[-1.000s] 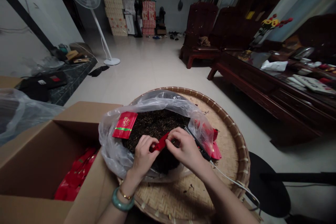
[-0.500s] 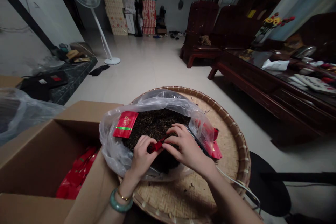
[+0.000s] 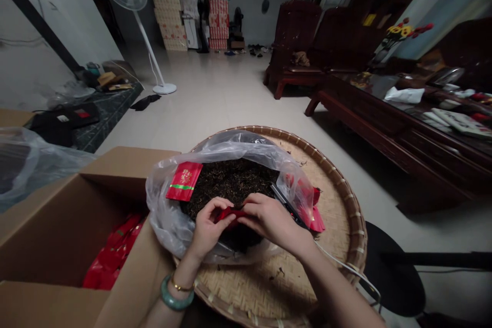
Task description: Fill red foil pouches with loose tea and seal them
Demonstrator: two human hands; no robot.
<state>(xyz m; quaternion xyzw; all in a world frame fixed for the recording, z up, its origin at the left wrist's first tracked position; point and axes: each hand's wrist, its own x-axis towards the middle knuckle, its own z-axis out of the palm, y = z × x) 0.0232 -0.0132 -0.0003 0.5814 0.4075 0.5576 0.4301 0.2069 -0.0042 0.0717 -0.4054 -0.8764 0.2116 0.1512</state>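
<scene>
My left hand (image 3: 209,225) pinches one side of a small red packet (image 3: 227,213), and my right hand (image 3: 265,218) grips its other side. Both hands are over an open clear plastic bag (image 3: 165,225) filled with dark loose tea leaves (image 3: 234,177). On the leaves at the bag's left side lies a flat red tea packet (image 3: 185,180) with a green stripe and gold print. A dark, flat device (image 3: 286,200) with a white cable rests at the bag's right side, partly covered by my right hand. More red packets (image 3: 315,219) show beside the bag.
The bag stands on a round woven bamboo tray (image 3: 348,205) with scattered leaves. At the left, a cardboard box (image 3: 132,271) holds several red packets (image 3: 111,256). A white fan (image 3: 148,46) stands farther back; a dark wooden table (image 3: 369,123) is at right.
The fingers of my right hand have lowered and closed onto the packet. My left hand has turned slightly, and more of the red packet shows between the hands.
</scene>
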